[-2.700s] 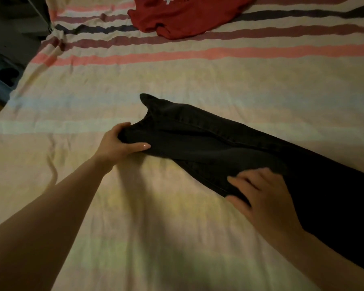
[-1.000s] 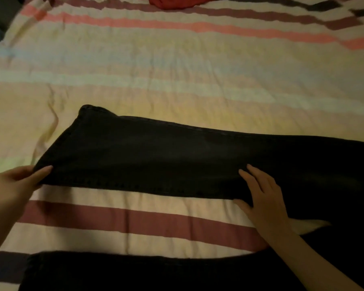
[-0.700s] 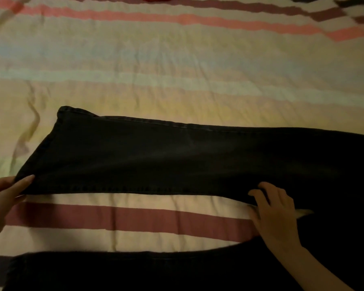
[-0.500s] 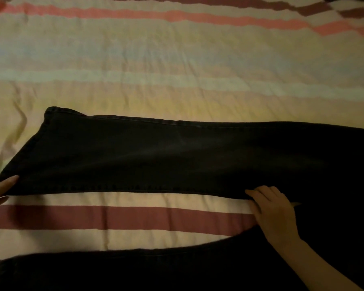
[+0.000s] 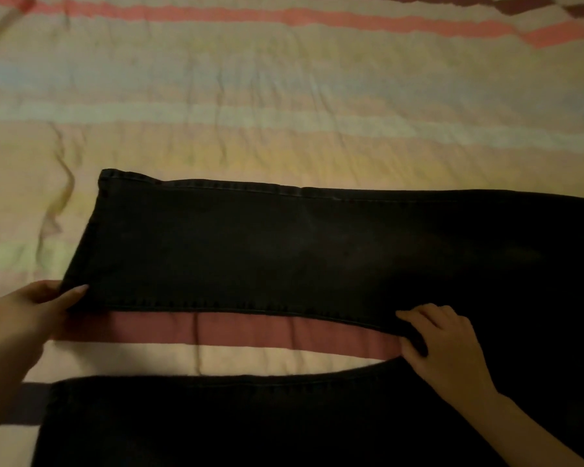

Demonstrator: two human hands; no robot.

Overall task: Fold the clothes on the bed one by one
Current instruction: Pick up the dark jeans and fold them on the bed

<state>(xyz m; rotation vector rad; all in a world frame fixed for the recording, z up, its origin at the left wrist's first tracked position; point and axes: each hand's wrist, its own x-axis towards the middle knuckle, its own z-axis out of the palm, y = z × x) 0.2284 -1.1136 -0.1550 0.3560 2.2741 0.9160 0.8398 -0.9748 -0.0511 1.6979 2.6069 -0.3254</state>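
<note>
Trousers (image 5: 317, 247): limp, heavy denim. Left hand (image 5: 27, 311) pinches hem corner; right hand (image 5: 449, 348) grips inseam. Hold seams.

Dim warm light, soft focus, grainy

Jeans leg (image 5: 284, 244) shifted right since half-second ago, left hand (image 5: 31, 311) with it.

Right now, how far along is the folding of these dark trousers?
Early. Done: the dark trousers lie spread on the striped bedcover, legs apart. In hand: the left hand pinches the far leg's hem corner, and the right hand grips its near seam. Left: laying that leg onto the near leg, then folding lengthwise.
</note>
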